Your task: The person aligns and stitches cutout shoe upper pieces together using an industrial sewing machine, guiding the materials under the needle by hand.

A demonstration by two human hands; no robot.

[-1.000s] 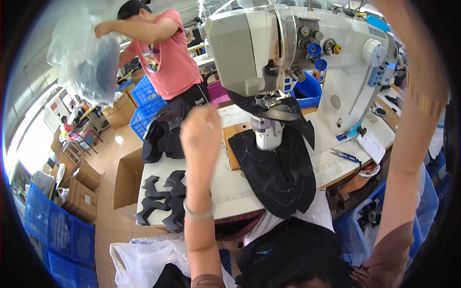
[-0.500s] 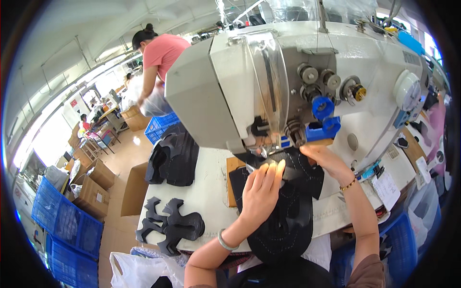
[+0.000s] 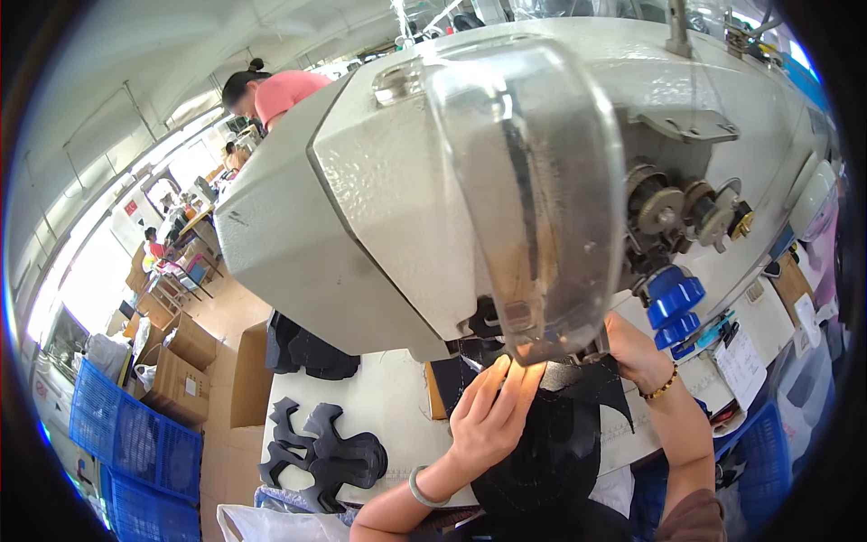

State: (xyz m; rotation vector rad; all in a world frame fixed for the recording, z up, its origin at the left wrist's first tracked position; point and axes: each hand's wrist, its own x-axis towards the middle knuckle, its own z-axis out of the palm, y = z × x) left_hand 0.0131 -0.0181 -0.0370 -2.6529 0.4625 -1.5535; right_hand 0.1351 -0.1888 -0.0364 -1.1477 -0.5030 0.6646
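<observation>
A black piece with light dashed lines (image 3: 542,443), its look that of a shoe upper, lies under the head of a grey-white sewing machine (image 3: 388,190). My left hand (image 3: 490,415) rests on it, fingers stretched out side by side and their tips close below the machine's clear guard (image 3: 542,181). At the piece's right side is my right hand (image 3: 639,350); its fingers disappear behind the machine head, so their grip is hidden. The needle area is covered by the guard and the machine head.
Black cut pieces (image 3: 348,456) lie on the white table (image 3: 397,388) at left, with a black stack (image 3: 312,352) behind them. Blue thread knobs (image 3: 673,298) jut from the machine. Blue crates (image 3: 135,425) and cardboard boxes (image 3: 176,384) stand on the floor. Another person (image 3: 280,95) bends over at the back.
The machine head looms larger and covers more of the work. My right fingers, visible before at the piece's edge, are now hidden. My left hand remains on the piece.
</observation>
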